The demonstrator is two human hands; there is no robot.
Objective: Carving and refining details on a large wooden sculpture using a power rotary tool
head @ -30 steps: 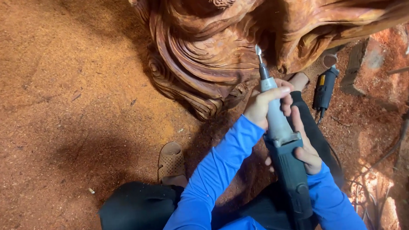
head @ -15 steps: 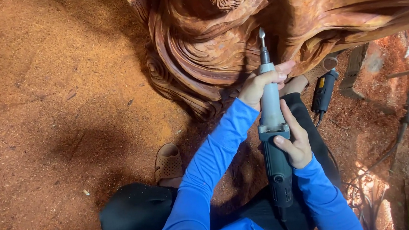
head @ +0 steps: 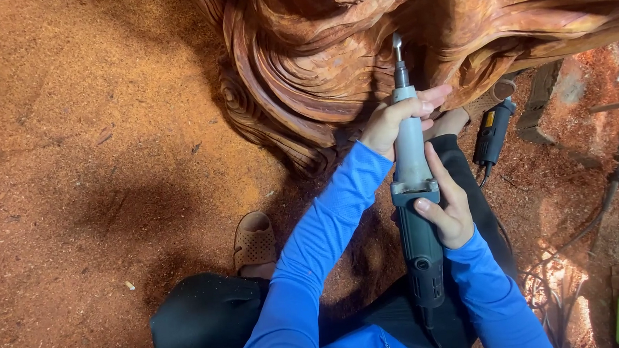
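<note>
The left hand (head: 393, 119) is clamping the grey front barrel of the die grinder (head: 414, 188) while the right hand (head: 446, 211) is gripping its dark body, its bit touching the reddish carved wood sculpture (head: 331, 69) above the sawdust-covered floor (head: 86, 140).

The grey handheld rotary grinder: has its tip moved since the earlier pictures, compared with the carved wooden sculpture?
Yes. The grey handheld rotary grinder has turned more upright, and its tip has moved up, deeper into the dark hollow of the carved reddish wooden sculpture.
</note>
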